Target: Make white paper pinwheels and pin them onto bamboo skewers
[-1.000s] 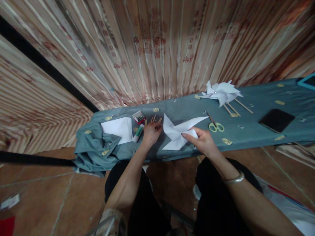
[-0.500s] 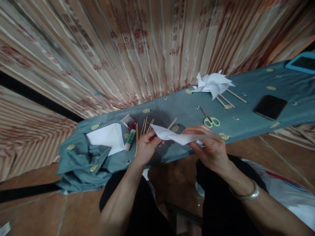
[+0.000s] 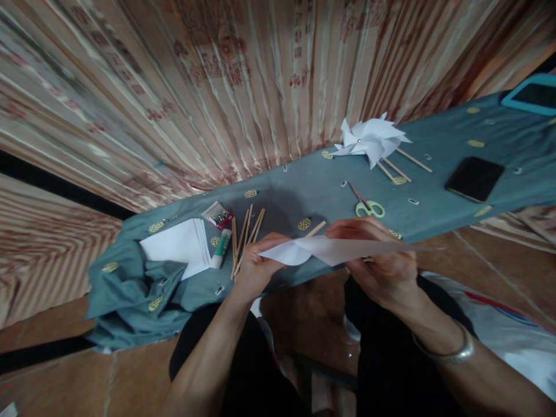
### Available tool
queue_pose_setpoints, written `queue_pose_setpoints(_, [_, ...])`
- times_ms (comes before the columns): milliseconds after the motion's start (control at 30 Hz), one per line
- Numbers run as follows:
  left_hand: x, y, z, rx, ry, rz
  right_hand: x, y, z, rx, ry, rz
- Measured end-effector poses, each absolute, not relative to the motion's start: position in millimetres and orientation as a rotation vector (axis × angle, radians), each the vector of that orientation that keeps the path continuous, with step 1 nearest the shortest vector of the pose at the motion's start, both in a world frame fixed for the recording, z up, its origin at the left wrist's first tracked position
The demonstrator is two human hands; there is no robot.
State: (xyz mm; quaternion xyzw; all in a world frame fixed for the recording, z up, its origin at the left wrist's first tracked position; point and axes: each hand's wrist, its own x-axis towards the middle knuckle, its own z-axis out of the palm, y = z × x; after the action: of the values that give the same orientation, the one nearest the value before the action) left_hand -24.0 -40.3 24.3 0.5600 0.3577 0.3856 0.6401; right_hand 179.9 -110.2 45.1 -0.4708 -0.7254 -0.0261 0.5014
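Note:
A white paper pinwheel [image 3: 334,250] is held over the table's near edge, seen almost edge-on, with its sheet curving to a point. My left hand [image 3: 260,265] pinches the paper's left end between thumb and fingers. At the other side my right hand [image 3: 382,260] is closed around the pinwheel from behind, its fingertips partly hidden by the paper. A wooden stick [image 3: 316,229] pokes out above the paper beside the right fingers; where it meets the paper is hidden.
On the cloth-covered table [image 3: 295,188] lie white paper sheets [image 3: 174,246], a small box of pins [image 3: 218,215], a glue stick [image 3: 221,249] and several wooden sticks [image 3: 245,234]. Rightward are green-handled scissors [image 3: 369,208], stacked pinwheels [image 3: 376,139], a black phone [image 3: 475,178] and a blue-framed device [image 3: 532,95].
The paper has turned flatter and its right end reaches farther right. The stick's tip has shifted right along with my right hand. The camera view has tilted slightly.

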Motion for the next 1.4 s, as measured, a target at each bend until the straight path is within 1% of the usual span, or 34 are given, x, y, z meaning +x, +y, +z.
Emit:
queue_pose_setpoints(533, [-27.9,-42.1,27.0,1.283,0.805,0.799,178.9,-114.7,45.0,-1.135,-1.717,0.070])
queue_pose_setpoints(1400, [-29.9,-43.0,26.8,1.318,0.826,0.794,179.1,-115.5,46.1,-1.161,-1.758,0.013])
